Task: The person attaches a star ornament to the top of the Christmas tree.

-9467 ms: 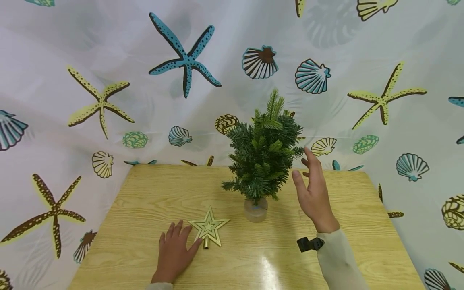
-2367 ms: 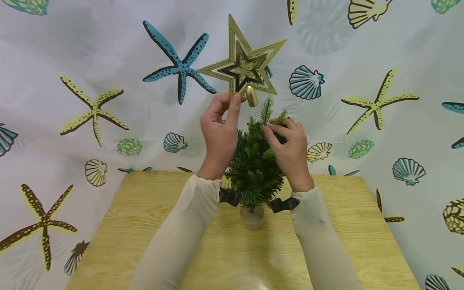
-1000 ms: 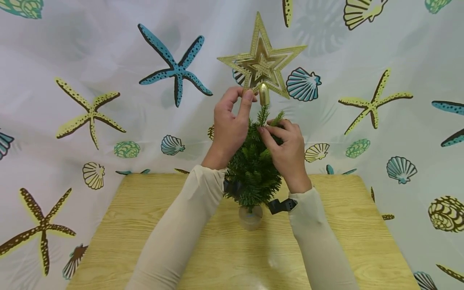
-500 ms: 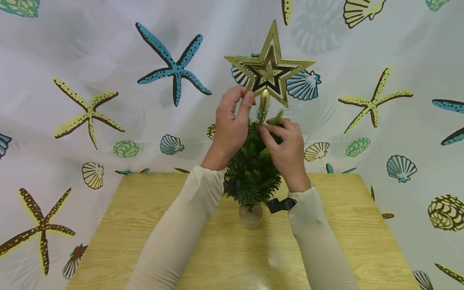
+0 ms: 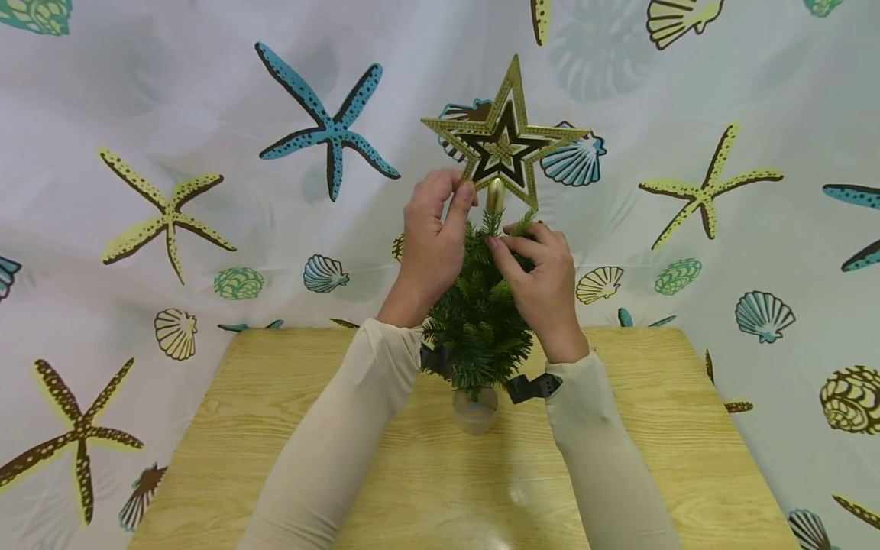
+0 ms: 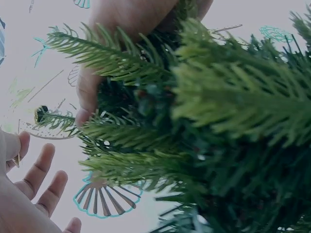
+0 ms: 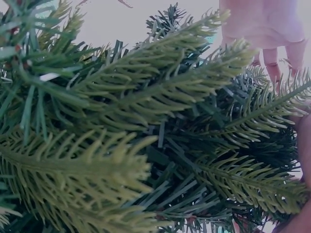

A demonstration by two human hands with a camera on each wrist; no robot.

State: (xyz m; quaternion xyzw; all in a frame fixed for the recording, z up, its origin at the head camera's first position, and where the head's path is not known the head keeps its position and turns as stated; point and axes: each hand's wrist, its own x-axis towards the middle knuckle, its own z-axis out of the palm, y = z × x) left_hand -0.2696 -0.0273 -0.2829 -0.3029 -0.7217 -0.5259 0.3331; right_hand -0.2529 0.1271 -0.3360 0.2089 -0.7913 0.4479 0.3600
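A gold star tree topper (image 5: 504, 150) stands upright above a small artificial Christmas tree (image 5: 477, 328). My left hand (image 5: 435, 237) pinches the star's lower left point between thumb and fingers. Directly over the tree's top sprig (image 5: 491, 223) is the star's hollow gold socket (image 5: 496, 196); in the left wrist view the sprig's tip reaches the socket's dark opening (image 6: 41, 114). My right hand (image 5: 548, 279) pinches the tree just below that sprig with thumb and index finger. Green branches (image 7: 146, 97) fill most of the right wrist view and partly hide both hands.
The tree's round, pale base (image 5: 474, 418) rests on a light wooden table (image 5: 412, 489). Behind it hangs a white curtain (image 5: 385, 229) printed with starfish and shells. Black wrist straps (image 5: 532, 388) sit at the cuffs of both beige sleeves.
The star was lying on the table beside my left hand, then was lifted above the tree. Over the last second it has come down onto the top sprig. My right hand keeps its pinch.
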